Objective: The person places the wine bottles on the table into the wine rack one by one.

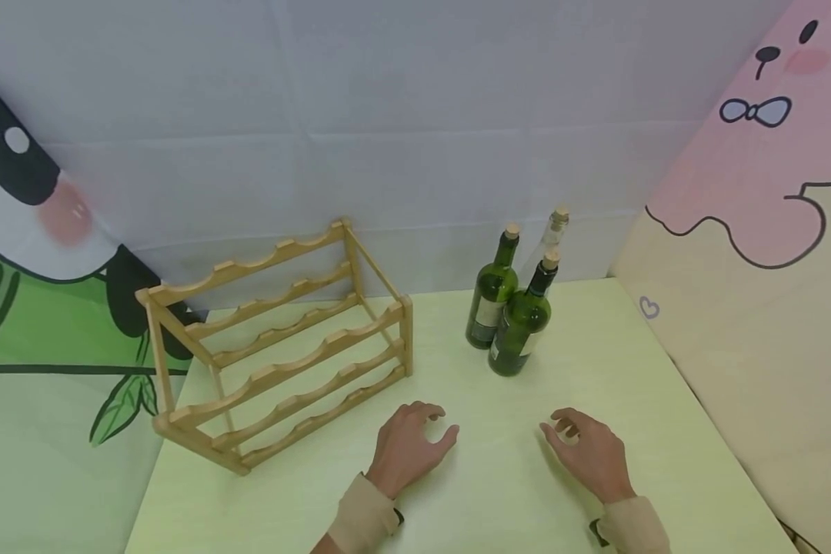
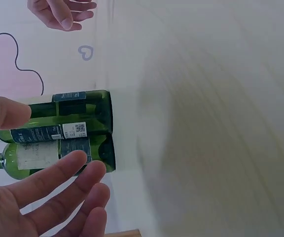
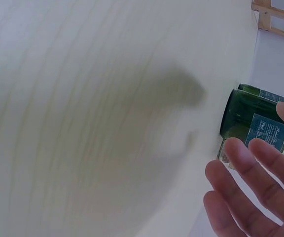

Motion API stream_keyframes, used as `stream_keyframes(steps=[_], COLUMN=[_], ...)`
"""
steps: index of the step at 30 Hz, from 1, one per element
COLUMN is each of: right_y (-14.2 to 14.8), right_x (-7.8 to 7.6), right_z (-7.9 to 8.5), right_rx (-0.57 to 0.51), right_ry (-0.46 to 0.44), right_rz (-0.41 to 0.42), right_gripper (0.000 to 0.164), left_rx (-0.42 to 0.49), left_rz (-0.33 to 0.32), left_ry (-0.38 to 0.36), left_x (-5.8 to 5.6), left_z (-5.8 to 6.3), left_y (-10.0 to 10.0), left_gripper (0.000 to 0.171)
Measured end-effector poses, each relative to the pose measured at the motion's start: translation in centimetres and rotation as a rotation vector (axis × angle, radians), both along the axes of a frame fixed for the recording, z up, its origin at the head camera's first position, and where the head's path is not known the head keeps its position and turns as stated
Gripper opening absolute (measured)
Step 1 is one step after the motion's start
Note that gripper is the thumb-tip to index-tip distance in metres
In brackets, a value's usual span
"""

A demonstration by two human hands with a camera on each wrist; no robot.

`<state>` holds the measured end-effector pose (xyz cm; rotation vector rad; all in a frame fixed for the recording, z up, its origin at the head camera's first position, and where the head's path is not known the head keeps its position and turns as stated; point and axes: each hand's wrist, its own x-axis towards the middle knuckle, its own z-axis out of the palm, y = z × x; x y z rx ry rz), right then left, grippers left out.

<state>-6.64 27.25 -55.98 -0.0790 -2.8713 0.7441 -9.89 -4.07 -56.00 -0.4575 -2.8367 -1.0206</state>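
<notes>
My left hand (image 1: pixel 410 448) hovers low over the table between the wooden wine rack and the bottles, its fingers loosely bent around nothing. To the right, my right hand (image 1: pixel 591 452) is held the same way, also holding nothing. Beyond both hands two corked green wine bottles stand upright close together, the front one (image 1: pixel 519 331) overlapping the rear one (image 1: pixel 492 296). A corked clear bottle (image 1: pixel 556 229) is mostly hidden behind them. In the left wrist view the spread fingers (image 2: pixel 58 177) overlap the labelled bottles; the right wrist view shows the other fingers (image 3: pixel 260 182) likewise.
A wooden wine rack (image 1: pixel 277 377) with scalloped rails, no bottles in it, stands at the left of the pale table (image 1: pixel 498 500). A grey cloth wall (image 1: pixel 415 177) rises behind the table, with cartoon-printed cloth (image 1: pixel 734 254) along the right side.
</notes>
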Motion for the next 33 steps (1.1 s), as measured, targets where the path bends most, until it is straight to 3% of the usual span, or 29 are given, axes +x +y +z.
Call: stream_keyframes(steps=[13, 19, 26, 33], right_y=[0.4, 0.3, -0.2, -0.7], right_x=[-0.1, -0.7, -2.5, -5.2], right_z=[0.5, 0.9, 2.0, 4.3], right_rx=[-0.049, -0.104, -0.237, -0.389], right_ry=[0.051, 0.139, 0.245, 0.357], right_rz=[-0.020, -0.047, -0.056, -0.062], right_gripper=[0.029, 0.024, 0.023, 0.024], left_rx=[0.082, 0.097, 0.121, 0.164], left_rz=[-0.003, 0.000, 0.015, 0.030], left_ry=[-0.034, -0.054, -0.074, -0.088], left_x=[-0.9, -1.1, -1.2, -2.0], left_z=[-1.2, -1.2, -1.6, -1.9], left_y=[1.9, 2.6, 2.9, 3.7], left_gripper=[0.044, 0.044, 0.049, 0.056])
